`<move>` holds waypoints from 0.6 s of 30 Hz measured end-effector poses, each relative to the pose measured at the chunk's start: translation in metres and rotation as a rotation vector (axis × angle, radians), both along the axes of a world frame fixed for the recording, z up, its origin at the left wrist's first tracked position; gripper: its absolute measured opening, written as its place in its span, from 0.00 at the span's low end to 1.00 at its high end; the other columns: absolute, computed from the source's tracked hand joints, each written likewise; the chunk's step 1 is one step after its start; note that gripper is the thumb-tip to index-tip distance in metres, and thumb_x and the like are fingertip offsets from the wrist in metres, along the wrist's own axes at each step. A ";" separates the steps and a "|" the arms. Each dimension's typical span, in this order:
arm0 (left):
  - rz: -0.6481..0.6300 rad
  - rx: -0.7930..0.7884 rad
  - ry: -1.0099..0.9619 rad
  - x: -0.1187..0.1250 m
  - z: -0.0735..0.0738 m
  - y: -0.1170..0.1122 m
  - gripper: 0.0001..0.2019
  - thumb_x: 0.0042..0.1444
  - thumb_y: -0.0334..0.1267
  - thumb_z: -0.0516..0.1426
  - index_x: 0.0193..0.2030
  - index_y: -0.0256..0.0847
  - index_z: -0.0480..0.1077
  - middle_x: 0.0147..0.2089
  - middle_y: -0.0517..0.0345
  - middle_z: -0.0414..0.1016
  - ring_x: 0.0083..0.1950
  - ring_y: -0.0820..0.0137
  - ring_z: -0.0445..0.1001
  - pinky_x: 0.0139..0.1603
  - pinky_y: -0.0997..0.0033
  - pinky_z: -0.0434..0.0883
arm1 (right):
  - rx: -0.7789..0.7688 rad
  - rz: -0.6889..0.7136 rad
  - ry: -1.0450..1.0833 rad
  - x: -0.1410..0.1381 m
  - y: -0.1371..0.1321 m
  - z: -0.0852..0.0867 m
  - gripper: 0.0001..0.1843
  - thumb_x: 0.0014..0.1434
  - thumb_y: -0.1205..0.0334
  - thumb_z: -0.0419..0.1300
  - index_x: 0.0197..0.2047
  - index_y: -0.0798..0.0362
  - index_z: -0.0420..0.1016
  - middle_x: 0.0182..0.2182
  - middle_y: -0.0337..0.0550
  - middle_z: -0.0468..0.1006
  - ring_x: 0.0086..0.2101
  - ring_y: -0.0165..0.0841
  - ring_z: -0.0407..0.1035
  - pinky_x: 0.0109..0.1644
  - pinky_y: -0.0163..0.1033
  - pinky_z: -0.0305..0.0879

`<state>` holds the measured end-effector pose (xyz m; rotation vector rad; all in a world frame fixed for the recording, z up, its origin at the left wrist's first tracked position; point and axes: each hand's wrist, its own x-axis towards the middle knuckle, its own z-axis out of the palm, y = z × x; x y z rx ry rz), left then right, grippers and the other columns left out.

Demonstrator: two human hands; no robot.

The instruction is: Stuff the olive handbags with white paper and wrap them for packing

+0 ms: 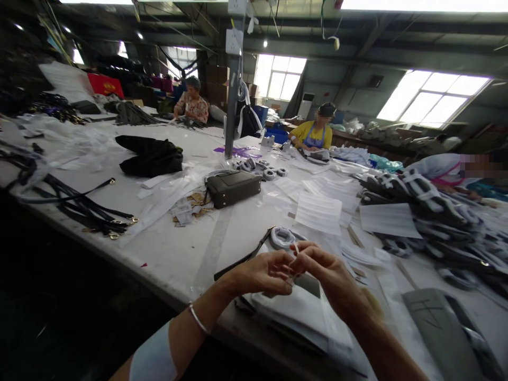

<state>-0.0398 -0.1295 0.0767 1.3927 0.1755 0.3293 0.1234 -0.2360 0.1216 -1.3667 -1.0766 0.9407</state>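
Below my remote view, a white worktable (170, 259) is spreading. My right hand (323, 267) is pinching a thin white strip (296, 248); my left hand (265, 272) is hovering half-curled beside it, and I cannot tell whether it is gripping. Strip and hands are sitting above a white-wrapped bundle (297, 315). I am judging this step as fine fingertip handling; the next move is asking for a steady pinch. Beyond, a dark grey bag (234, 189) is lying.

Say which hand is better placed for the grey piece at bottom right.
Probably the right hand: it is nearer the grey piece, though it seems to pinch a thin white strip; the left hand is farther.
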 end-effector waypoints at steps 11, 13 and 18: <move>-0.240 0.120 -0.044 -0.004 0.001 -0.004 0.21 0.60 0.53 0.59 0.54 0.42 0.74 0.53 0.52 0.77 0.56 0.62 0.73 0.59 0.64 0.67 | 0.008 0.010 0.529 -0.009 0.005 0.003 0.17 0.48 0.49 0.73 0.31 0.49 0.74 0.26 0.36 0.75 0.24 0.29 0.71 0.31 0.37 0.71; -0.140 0.149 -0.068 -0.006 -0.005 0.014 0.27 0.60 0.56 0.57 0.61 0.42 0.68 0.58 0.49 0.74 0.60 0.60 0.71 0.62 0.62 0.66 | -0.007 -0.034 0.439 -0.001 0.014 0.000 0.18 0.49 0.48 0.73 0.36 0.49 0.75 0.22 0.33 0.72 0.16 0.23 0.61 0.23 0.32 0.64; 0.540 0.472 0.434 0.007 -0.038 0.078 0.16 0.63 0.44 0.50 0.47 0.39 0.73 0.48 0.47 0.79 0.52 0.61 0.75 0.54 0.65 0.69 | -0.256 0.002 -0.121 0.023 0.056 -0.028 0.23 0.52 0.46 0.67 0.44 0.53 0.74 0.21 0.36 0.75 0.13 0.24 0.59 0.16 0.30 0.53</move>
